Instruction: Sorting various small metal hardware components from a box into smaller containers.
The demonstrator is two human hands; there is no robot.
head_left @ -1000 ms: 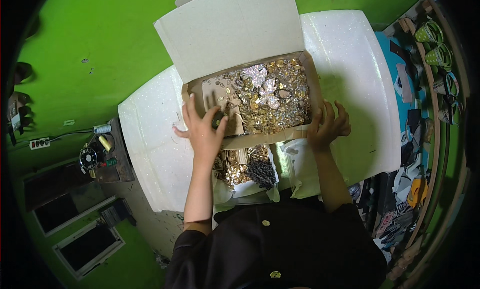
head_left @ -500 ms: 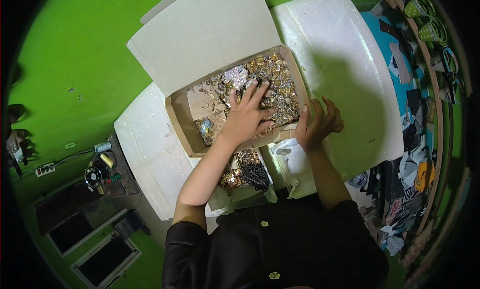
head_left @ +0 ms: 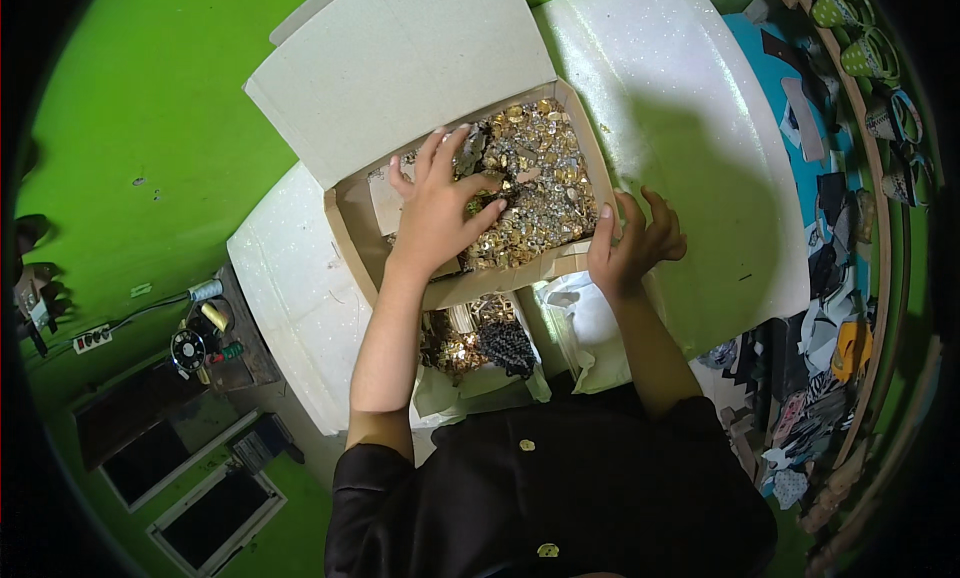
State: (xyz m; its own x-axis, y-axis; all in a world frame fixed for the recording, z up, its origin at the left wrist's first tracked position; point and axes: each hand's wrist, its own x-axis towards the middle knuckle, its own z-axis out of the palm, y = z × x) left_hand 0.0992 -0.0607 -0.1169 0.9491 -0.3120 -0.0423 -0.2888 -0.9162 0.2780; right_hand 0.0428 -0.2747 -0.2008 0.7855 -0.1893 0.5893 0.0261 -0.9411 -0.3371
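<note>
A shallow cardboard box (head_left: 348,246) lies on the white table, its lid (head_left: 410,63) folded back. Gold, clear and silvery beads or ornaments (head_left: 555,168) cover most of its bottom. Over the left half of them is my left hand (head_left: 432,213), fingers spread and fingertips down among the pieces; I see nothing held in it. My right hand (head_left: 628,258) rests by the box's near right corner, its thumb against the edge and its other fingers apart and loosely curled in the air. Between the left fingers sits a pale, shiny cluster (head_left: 468,153), partly hidden.
Nearer my body stand a small box with gold pieces (head_left: 455,353) and black bead strings (head_left: 507,348), and a white-lined open container (head_left: 590,323). Glittery white sheeting (head_left: 650,38) covers the table. Fabric scraps (head_left: 810,398) pile up at the right; thread spools (head_left: 207,290) stand at the left.
My left hand has moved left across the box, uncovering beads in the middle. The pale cluster looks shifted or more covered. My right hand stays at the corner.
</note>
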